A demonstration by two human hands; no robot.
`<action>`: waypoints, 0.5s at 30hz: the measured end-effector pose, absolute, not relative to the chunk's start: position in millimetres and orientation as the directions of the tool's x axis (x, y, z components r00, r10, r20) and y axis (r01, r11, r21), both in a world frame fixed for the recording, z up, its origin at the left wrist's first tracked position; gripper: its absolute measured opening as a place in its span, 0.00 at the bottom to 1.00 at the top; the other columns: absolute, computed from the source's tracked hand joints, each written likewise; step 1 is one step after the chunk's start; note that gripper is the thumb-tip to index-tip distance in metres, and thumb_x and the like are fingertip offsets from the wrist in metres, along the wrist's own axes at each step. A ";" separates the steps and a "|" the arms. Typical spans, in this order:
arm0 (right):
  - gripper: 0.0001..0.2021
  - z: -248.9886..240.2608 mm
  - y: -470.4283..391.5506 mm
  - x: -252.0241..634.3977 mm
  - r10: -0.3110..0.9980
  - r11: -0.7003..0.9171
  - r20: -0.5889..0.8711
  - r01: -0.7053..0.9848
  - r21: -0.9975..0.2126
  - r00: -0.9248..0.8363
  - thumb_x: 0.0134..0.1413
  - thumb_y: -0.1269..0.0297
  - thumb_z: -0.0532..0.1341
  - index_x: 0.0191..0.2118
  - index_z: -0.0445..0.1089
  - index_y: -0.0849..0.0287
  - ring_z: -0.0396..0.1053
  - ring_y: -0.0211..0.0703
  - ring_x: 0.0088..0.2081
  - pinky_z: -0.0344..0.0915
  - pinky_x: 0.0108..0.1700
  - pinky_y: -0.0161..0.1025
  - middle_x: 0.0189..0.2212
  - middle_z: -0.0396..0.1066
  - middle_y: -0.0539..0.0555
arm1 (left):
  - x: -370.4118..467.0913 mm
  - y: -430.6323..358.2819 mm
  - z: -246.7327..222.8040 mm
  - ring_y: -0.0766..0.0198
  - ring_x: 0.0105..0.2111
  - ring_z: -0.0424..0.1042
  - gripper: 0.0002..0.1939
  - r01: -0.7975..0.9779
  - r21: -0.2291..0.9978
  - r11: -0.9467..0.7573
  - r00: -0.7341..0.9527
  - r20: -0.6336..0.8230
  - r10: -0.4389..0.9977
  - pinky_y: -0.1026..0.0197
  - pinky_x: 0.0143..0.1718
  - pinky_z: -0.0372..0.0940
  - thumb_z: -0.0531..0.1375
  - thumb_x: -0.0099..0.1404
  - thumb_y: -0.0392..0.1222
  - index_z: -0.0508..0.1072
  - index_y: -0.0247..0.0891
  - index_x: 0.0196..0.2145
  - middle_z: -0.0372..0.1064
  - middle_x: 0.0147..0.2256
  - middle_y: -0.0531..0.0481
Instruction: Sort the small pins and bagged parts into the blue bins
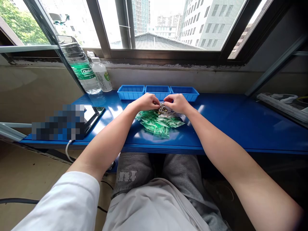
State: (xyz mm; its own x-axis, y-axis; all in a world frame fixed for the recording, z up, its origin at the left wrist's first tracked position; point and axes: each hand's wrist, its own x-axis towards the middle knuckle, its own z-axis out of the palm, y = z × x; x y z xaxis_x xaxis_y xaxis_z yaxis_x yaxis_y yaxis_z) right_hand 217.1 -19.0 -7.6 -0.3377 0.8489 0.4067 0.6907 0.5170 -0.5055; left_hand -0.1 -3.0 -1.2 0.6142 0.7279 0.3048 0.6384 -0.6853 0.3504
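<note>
My left hand (pixel 148 101) is curled, its fingers bent together at the left side of a heap of small metal pieces (pixel 163 110) that look like screws or pins. Facing it on the other side is my right hand (pixel 177 102), thumb and fingers drawn together at the heap's edge. What either hand pinches is too small to make out. Clear plastic (pixel 171 114) lies beside the metal pieces, below my right hand. Under and in front of them spread several small clear bags with green contents (pixel 156 123).
Three joined blue bins (pixel 131 93) stand behind my hands on the blue table (pixel 231 122). To the left are a large water bottle (pixel 83 70), a white bottle (pixel 102 75), and a dark tablet-like device (pixel 95 118) near a white cable (pixel 68 149). A shelf post (pixel 276 65) rises at right.
</note>
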 end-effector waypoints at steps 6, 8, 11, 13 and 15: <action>0.08 -6.9 -21.1 218.1 0.850 0.525 0.299 0.666 -0.530 -0.433 0.54 0.68 0.64 0.32 0.82 0.60 0.77 0.45 0.34 0.68 0.36 0.36 0.32 0.82 0.53 | 0.5 -6.0 1.2 0.59 0.35 0.76 0.09 0.660 0.360 -0.660 0.594 0.288 0.751 0.62 0.35 0.66 0.65 0.58 0.40 0.85 0.37 0.33 0.80 0.34 0.47; 0.08 -7.1 -20.8 219.4 0.848 0.528 0.288 0.659 -0.535 -0.445 0.54 0.66 0.65 0.31 0.82 0.59 0.77 0.45 0.33 0.67 0.35 0.36 0.31 0.82 0.53 | 0.9 -6.4 1.9 0.59 0.35 0.76 0.08 0.665 0.361 -0.654 0.590 0.283 0.756 0.63 0.35 0.66 0.65 0.58 0.40 0.85 0.37 0.32 0.81 0.33 0.47; 0.07 -6.8 -20.6 220.8 0.843 0.533 0.278 0.649 -0.543 -0.460 0.53 0.65 0.66 0.30 0.82 0.60 0.76 0.44 0.33 0.67 0.34 0.36 0.30 0.81 0.53 | 1.7 -6.7 2.4 0.59 0.34 0.76 0.07 0.679 0.354 -0.644 0.581 0.277 0.765 0.63 0.34 0.65 0.65 0.58 0.40 0.84 0.37 0.31 0.81 0.33 0.47; 0.06 -6.2 -20.9 220.9 0.839 0.540 0.279 0.649 -0.536 -0.468 0.52 0.66 0.67 0.30 0.82 0.60 0.75 0.44 0.33 0.67 0.34 0.36 0.29 0.81 0.53 | 2.0 -6.8 2.4 0.60 0.34 0.76 0.07 0.684 0.350 -0.640 0.578 0.277 0.768 0.63 0.34 0.65 0.65 0.58 0.40 0.83 0.36 0.30 0.81 0.33 0.47; 0.06 -5.4 -21.5 220.6 0.837 0.544 0.281 0.653 -0.526 -0.470 0.51 0.67 0.67 0.30 0.82 0.60 0.75 0.44 0.32 0.67 0.34 0.36 0.28 0.81 0.53 | 2.1 -6.8 2.1 0.60 0.34 0.75 0.07 0.685 0.344 -0.642 0.578 0.280 0.767 0.63 0.34 0.65 0.65 0.58 0.40 0.83 0.36 0.29 0.80 0.33 0.47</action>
